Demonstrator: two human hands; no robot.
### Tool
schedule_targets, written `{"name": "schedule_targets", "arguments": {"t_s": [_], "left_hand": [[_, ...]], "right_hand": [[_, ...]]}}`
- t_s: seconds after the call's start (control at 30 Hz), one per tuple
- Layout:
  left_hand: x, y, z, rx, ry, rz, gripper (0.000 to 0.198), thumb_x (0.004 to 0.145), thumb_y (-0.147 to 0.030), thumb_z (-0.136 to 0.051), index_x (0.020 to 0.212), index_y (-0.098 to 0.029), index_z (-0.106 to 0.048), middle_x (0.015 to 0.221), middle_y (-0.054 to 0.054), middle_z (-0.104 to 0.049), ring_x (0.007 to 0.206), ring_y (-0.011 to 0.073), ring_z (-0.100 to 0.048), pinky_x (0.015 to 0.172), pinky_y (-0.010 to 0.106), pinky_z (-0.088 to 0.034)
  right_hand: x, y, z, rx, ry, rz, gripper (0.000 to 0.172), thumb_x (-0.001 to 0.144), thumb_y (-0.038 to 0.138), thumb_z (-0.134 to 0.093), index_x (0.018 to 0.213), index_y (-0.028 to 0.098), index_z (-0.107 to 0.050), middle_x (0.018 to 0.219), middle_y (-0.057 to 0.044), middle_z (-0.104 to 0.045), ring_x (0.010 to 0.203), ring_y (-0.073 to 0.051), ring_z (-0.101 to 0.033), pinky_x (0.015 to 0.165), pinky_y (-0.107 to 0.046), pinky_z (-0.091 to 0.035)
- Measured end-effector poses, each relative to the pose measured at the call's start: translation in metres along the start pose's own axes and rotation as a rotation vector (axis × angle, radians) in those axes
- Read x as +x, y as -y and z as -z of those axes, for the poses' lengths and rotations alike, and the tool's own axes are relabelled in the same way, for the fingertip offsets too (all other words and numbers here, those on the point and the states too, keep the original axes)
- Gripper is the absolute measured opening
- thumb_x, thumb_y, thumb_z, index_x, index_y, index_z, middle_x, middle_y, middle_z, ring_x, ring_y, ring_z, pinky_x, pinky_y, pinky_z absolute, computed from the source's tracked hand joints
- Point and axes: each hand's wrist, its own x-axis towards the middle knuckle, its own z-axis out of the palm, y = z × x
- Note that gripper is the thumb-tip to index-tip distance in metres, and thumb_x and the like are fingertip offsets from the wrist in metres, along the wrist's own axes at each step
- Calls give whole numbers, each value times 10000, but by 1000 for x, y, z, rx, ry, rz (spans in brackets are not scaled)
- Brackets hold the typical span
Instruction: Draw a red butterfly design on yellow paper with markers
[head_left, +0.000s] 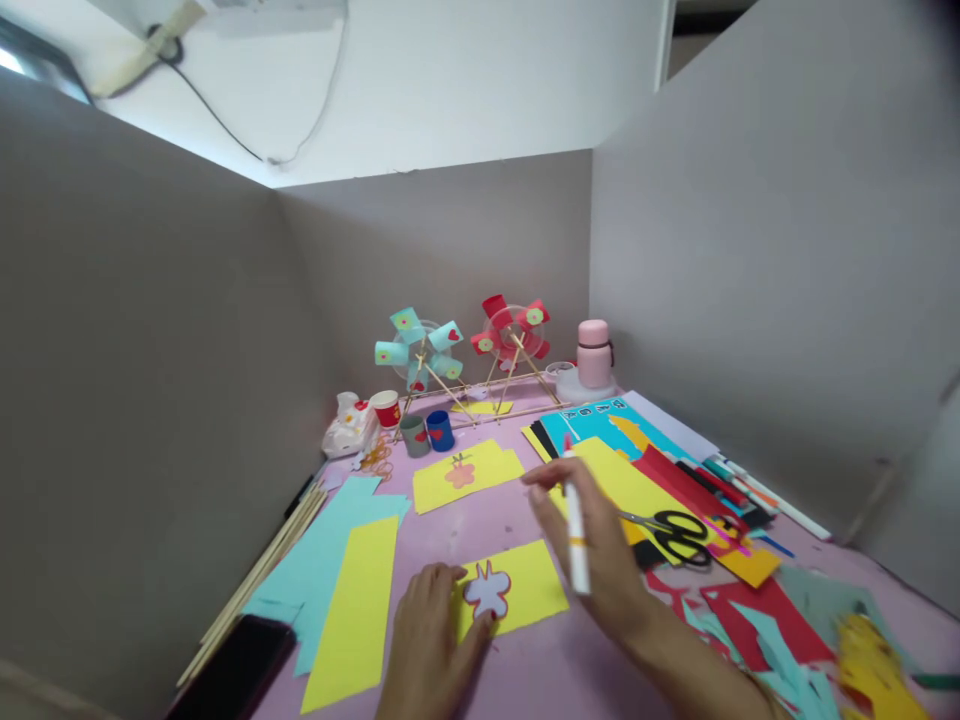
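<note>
**Butterfly card pinned down, marker up in the air**

So the yellow card (529,578) is flat on the worktop (448,525), with a lilac butterfly (486,592) outlined in red lying on it. The left hand (431,625) is at the card's left end, grip spread, fingertips down on that edge and thumb reaching the butterfly's lower edge. The right hand (606,545) is over the card's right end, grip pinching a white marker (577,550), pink end up and away from the card. It's a bit blurry there, so I can't swear whether that pink end is a nib or a cap.

Just beyond the card there's another card (491,468) with a pink butterfly (460,475) on it. Further beyond the card: a grey roll (414,437) and a blue roll (440,430), then a blue wheel (422,352) and a red wheel (516,335) on stick frames.

Right of the card, scissors (663,524) lie on coloured paper (615,478). Left of the card you've got a yellow strip (356,610) overlapping light-blue paper (315,560), plus a phone (236,668) further left.
</note>
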Motion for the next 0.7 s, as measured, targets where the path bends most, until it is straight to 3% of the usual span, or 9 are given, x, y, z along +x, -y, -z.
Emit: {"name": "schedule_targets", "arguments": {"t_s": [0.1,0.17,0.47,0.7], "left_hand": [[0,7,-2,-13,-6,-16,354,826,-460,-527,1016,-162,-555,1006,123,-591,967,292,-552,843,470,-442],[2,12,-4,-28,-14,-27,358,827,-459,-520,1009,-152,-558,992,128,-592,960,294,-554,835,470,-445],[3,14,-8,-77,-37,-36,320,762,-409,-589,994,-190,-626,1001,115,-593,953,321,-540,818,502,-425],[3,10,-8,-210,-46,-32,193,787,-360,-541,882,-201,-600,916,89,-602,890,293,-546,791,476,-432]], "right_hand": [[5,-15,-34,-52,114,-80,171,756,66,-602,853,201,-560,836,-25,-619,780,-196,-580,709,-350,-474],[-3,-25,-45,-72,178,-118,248,695,-10,-558,822,200,-522,811,-19,-610,773,-194,-572,701,-334,-458],[-31,-41,-40,-134,349,-193,330,636,106,-665,922,187,-522,931,-61,-577,874,-249,-510,784,-388,-392],[-32,-41,-42,-62,350,-195,290,660,142,-658,921,184,-539,949,-67,-579,902,-250,-505,803,-386,-379]]}}
